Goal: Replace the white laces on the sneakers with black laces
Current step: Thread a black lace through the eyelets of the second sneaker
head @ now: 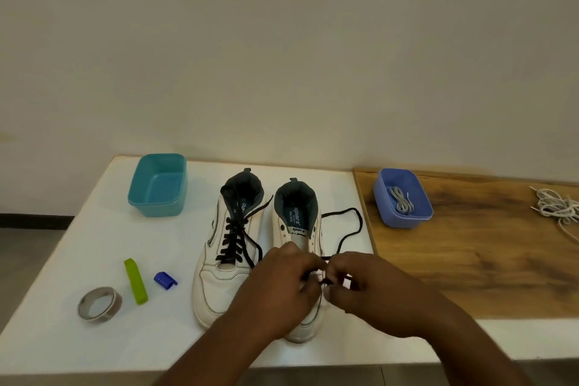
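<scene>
Head view, from the left: a roll of grey tape (99,305) lies flat on the white table (62,341), a ring with a glossy band. Beside it sit a lime-green plastic bar (135,281) and a small blue plastic clip (165,280). Behind them, near the wall, stands a teal plastic tub (158,184), rectangular with rounded corners. The left sneaker (225,247), white and smooth with dark stitching and a grey padded collar, is threaded with a flat black lace (232,241) in crossed rows. The left hand (275,291) has its fingers curled over the toe end of the right sneaker (297,222), its fingertips pinching at the lowest eyelets. The right hand (372,288) meets it there, fingers bent close together and gripping the second black lace (352,229), which loops out over the table to the right of that shoe. On the wood-grained board (470,260) a periwinkle plastic tub (402,197) holds a coiled pale lace (402,199). At the far right lies a loose tangle of white cord (556,205).
</scene>
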Tool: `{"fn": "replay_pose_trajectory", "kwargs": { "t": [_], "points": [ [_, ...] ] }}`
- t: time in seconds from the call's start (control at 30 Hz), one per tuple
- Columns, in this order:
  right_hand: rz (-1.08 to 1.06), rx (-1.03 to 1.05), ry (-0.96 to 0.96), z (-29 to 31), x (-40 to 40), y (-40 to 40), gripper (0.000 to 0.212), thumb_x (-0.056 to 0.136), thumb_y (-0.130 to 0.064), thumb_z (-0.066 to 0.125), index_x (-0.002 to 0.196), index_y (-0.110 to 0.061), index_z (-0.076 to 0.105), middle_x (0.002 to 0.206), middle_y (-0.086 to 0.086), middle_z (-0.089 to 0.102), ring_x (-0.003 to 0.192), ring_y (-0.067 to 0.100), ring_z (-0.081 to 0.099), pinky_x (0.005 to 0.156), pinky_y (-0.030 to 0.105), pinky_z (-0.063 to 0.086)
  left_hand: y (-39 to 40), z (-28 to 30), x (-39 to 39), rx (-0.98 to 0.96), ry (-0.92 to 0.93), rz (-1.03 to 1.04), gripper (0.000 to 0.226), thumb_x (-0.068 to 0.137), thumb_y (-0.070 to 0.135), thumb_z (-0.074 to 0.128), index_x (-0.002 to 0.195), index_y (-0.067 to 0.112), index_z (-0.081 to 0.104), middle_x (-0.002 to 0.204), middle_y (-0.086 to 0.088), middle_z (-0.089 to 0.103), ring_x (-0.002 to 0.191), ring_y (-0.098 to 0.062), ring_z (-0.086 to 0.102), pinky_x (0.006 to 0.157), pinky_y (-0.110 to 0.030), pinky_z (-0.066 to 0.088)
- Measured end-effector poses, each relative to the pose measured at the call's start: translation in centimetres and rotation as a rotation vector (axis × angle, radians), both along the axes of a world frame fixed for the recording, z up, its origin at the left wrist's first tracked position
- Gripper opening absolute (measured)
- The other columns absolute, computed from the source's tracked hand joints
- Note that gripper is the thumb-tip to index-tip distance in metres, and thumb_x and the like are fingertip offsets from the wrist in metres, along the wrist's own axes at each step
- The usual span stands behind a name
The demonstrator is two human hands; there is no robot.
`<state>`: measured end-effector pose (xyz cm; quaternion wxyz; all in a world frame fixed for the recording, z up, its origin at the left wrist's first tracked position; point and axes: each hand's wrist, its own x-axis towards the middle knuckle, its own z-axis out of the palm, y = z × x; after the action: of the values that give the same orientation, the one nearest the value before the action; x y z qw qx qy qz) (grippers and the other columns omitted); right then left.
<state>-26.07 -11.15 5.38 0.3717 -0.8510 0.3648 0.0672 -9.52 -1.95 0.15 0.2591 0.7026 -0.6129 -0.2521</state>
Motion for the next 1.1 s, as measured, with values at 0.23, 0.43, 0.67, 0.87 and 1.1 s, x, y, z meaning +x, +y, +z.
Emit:
{"fn": "replay_pose_trajectory", "kwargs": {
  "t": [0.23, 0.43, 0.67, 0.87, 1.1],
  "points": [
    [-0.446, 0.016, -0.697, 3.4, 0.4, 0.5, 0.016, 0.09, -0.043, 0.065, 0.095, -0.027, 0.064, 0.063, 0.006, 0.058, 0.056, 0.014, 0.053, 0.052, 0.022, 0.047, 0.4, -0.2, -0.2, 0.019, -0.098, -0.115, 0.023, 0.095, 0.021, 0.049, 0.092, 0.027, 0.071, 0.102, 0.011, 0.046, 0.103, -0.013, 0.044, 0.084, -0.033, 0.048],
    [-0.083, -0.679, -0.781, 1.4, 1.1, 1.0, 0.013, 0.101, -0.033, 0.053, 0.094, -0.028, 0.064, 0.083, -0.021, 0.059, 0.077, 0.0, 0.059, 0.068, 0.012, 0.044, 0.0, 1.8, -0.4, -0.065, 0.366, -0.089, 0.035, 0.089, 0.011, 0.045, 0.094, 0.03, 0.073, 0.105, 0.016, 0.057, 0.108, -0.005, 0.053, 0.092, -0.024, 0.048],
    [0.361, -0.534, -0.707, 1.2, 2.6, 3.3, 0.015, 0.1, -0.033, 0.059, 0.089, -0.025, 0.066, 0.081, -0.014, 0.059, 0.076, 0.002, 0.053, 0.07, 0.022, 0.042, -0.1, 4.5, 0.6, 0.158, 1.429, 0.143, 0.06, 0.103, 0.056, 0.029, 0.115, 0.017, 0.073, 0.103, -0.01, 0.072, 0.1, -0.025, 0.067, 0.089, -0.041, 0.048],
    [-0.059, -0.463, -0.75, 0.3, 3.2, 3.2, 0.024, 0.103, -0.043, 0.051, 0.102, -0.026, 0.068, 0.087, -0.022, 0.059, 0.072, 0.001, 0.059, 0.065, 0.01, 0.039, -0.3, 2.9, 0.6, -0.393, 0.674, 0.275, 0.026, 0.105, 0.035, 0.044, 0.108, 0.032, 0.07, 0.081, 0.0, 0.071, 0.076, -0.015, 0.069, 0.064, -0.021, 0.055],
    [-0.624, 0.552, -0.509, 0.3, 4.0, 2.4, 0.052, 0.106, -0.047, 0.042, 0.092, -0.011, 0.076, 0.09, 0.004, 0.078, 0.088, 0.015, 0.074, 0.082, 0.03, 0.057, 0.9, 2.8, -1.1, -0.284, 0.202, 0.035, 0.033, 0.104, 0.048, 0.034, 0.09, 0.033, 0.059, 0.069, 0.011, 0.062, 0.067, -0.007, 0.063, 0.062, -0.029, 0.05]
  ]
}}
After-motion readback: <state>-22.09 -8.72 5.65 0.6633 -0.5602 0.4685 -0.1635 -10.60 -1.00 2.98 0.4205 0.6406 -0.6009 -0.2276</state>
